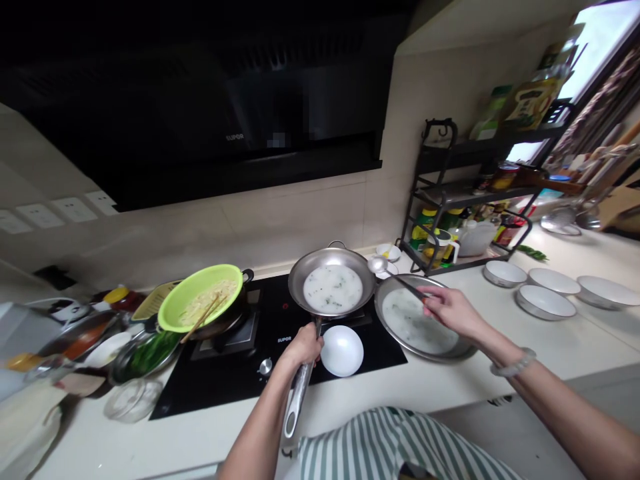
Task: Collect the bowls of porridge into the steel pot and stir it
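My left hand (305, 344) is closed around the long metal handle of a frying pan (296, 287), which sits over the right burner. White, milky liquid (333, 289) with green bits covers the pan's bottom. In my right hand (450, 309) is a ladle (379, 265) with a dark handle; its metal head hangs between the pan and a wide steel basin (465, 353). The basin, under my right hand, holds similar white liquid with green bits. A white bowl (343, 351) stands just right of my left hand, at the cooktop's front.
On the left burner, a lime-green colander (167, 303) of pale strips, with chopsticks, rests on a dark pot. Bowls of greens (150, 355) and other food crowd the left counter. Several white bowls (545, 301) and a black spice rack (443, 193) stand right. A range hood (225, 100) overhangs.
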`<state>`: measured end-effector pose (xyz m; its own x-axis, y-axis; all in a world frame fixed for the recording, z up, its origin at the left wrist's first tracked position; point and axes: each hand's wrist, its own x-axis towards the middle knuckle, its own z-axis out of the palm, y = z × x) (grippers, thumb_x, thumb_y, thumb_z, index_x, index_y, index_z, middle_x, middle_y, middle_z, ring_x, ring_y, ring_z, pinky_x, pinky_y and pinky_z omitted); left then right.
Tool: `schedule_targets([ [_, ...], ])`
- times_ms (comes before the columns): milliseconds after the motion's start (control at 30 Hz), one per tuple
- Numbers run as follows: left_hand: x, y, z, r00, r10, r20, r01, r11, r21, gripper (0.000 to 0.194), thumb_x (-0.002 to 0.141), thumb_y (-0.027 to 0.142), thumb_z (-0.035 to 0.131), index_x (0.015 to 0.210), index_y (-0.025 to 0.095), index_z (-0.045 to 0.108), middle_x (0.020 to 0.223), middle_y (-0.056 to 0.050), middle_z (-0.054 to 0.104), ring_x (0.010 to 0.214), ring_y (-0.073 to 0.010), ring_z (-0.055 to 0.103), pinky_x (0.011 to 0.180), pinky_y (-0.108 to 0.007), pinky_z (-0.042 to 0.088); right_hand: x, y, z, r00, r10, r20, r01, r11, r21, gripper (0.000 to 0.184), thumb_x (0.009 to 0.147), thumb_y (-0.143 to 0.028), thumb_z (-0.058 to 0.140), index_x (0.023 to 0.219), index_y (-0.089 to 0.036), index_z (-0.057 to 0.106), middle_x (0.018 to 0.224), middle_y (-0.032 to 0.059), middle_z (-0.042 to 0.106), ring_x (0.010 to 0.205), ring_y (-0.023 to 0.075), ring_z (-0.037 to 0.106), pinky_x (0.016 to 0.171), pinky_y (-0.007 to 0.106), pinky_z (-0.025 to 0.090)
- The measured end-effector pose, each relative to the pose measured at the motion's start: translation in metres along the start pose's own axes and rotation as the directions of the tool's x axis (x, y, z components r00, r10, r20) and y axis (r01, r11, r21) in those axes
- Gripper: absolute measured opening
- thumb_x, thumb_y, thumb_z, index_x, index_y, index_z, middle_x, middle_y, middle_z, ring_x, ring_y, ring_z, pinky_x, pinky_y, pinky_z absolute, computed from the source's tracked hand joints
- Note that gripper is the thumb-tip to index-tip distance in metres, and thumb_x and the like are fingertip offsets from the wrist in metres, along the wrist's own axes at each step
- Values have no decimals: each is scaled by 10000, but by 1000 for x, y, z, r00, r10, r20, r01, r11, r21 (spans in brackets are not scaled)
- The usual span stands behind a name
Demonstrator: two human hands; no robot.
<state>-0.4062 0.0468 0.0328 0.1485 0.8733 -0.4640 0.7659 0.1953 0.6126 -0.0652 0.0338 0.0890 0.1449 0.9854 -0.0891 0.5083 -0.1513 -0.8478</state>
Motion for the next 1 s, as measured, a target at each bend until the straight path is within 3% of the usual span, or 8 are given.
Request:
schedule_targets([
  [167,-1,2,-1,1000,-1,1,1,1000,5,149,861,217,501,963,118,542,608,-47,610,423,-157,567,408,-249,447,42,-24,45,970,-163,183,222,903,-369,354,801,-108,462,1079,-112,682,741,75,695,777,208,648,742,277,445],
  [300,-3,4,-2,1000,-2,2,2,1000,26,165,858,225,510,965,109,556,615,-52,622,435,-150,569,423,-240,448,69,-33,72,966,-162,202,233,883,-408,322,719,-24,535,966,-127,714,978,135,710,1016,248,618,836,270,414],
  [367,-5,6,-2,1000,-12,3,11,999,35,166,854,228,519,963,109,560,617,-51,627,433,-144,568,428,-233,446,77,-37,84,969,-126,215,200,907,-372,290,689,4,551,888,-126,717,911,126,716,949,229,635,787,252,425],
  [467,-7,9,-3,1000,-21,-1,21,999,30,188,853,209,502,995,95,550,654,-74,650,436,-148,573,423,-236,445,81,-40,98,972,-31,232,100,951,-291,245,668,10,567,829,-116,703,637,63,670,661,168,625,617,228,426],
  [600,-10,11,-6,1000,-18,7,18,1000,24,195,851,178,469,1008,82,534,683,-97,657,435,-151,566,401,-239,434,77,-43,107,965,122,232,-93,987,-131,242,716,-50,565,935,-103,653,461,-23,551,367,91,424,392,206,299],
  [767,-10,10,-6,1000,4,10,-4,1000,17,131,847,184,491,943,106,534,638,-58,613,423,-128,543,388,-208,409,69,-47,98,943,219,250,-245,967,75,247,725,-14,507,940,-113,574,468,-30,545,335,60,357,333,173,223],
  [1000,-5,4,-4,1000,16,19,-16,1000,14,87,849,190,493,907,131,520,584,-20,570,399,-119,531,374,-194,395,60,-50,80,919,263,292,-335,914,230,204,704,16,518,847,-121,568,441,-24,537,305,43,325,314,158,203],
])
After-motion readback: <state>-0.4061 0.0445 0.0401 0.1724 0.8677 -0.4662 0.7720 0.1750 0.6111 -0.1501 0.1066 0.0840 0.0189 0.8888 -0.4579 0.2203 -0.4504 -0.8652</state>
